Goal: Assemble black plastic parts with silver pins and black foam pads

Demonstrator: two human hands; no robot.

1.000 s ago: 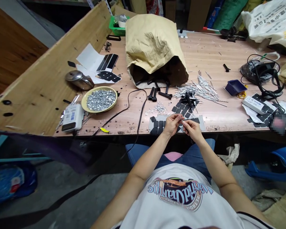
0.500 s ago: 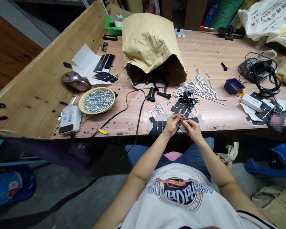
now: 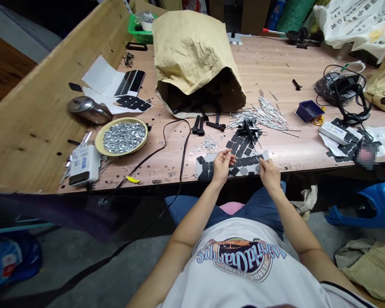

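Note:
My left hand (image 3: 222, 163) is at the table's front edge, fingers pinched together on something too small to make out. My right hand (image 3: 267, 171) is a little to the right, its fingertips curled and pinching at the sheet of black pads (image 3: 240, 163) that lies between the hands. Just beyond lie loose black pads (image 3: 240, 144), a small scatter of silver bits (image 3: 207, 145) and a heap of thin metal pins (image 3: 263, 116).
An open brown paper sack (image 3: 192, 55) with black parts spilling out lies behind. A yellow dish of silver bits (image 3: 122, 137), a white box (image 3: 81, 164), a black cable (image 3: 167, 147), a blue tray (image 3: 309, 110) and a white adapter (image 3: 335, 131) stand around.
My hands were together, working one small piece between the fingertips. They have parted: the right has gone right and down to the pad sheet, the left stays pinched. The view has tilted slightly.

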